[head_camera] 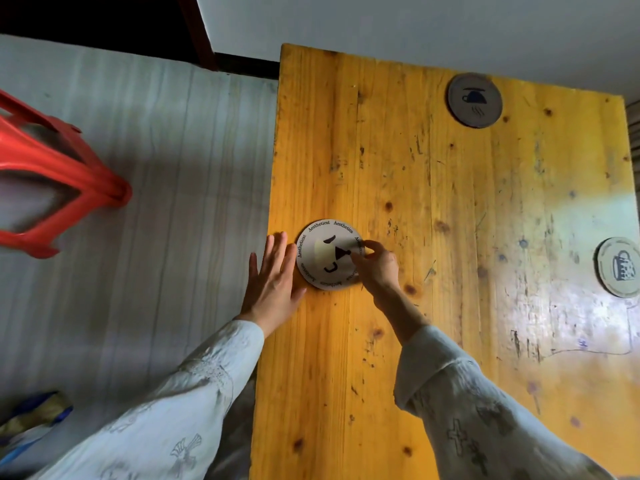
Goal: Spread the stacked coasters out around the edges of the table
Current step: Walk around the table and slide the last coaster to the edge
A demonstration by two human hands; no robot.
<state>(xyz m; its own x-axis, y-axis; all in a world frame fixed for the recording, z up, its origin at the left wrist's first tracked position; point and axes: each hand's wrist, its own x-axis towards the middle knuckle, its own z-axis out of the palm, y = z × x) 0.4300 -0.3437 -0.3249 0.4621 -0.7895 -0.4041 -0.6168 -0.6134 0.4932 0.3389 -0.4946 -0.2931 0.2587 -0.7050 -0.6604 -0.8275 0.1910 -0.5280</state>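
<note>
Fingertips of the right hand [375,263] press the "Aesthetics" coaster [327,254] near the table [450,202] edge, left hand [273,277] flat and open beside it; maybe it needs letting go next.

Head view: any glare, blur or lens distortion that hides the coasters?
Head view: window glare washes the table near the right-edge coaster, dulling its print; wide-angle bending curves the table edges; the red stool is smeared; the lettered coaster under the hands stays sharp.
</note>
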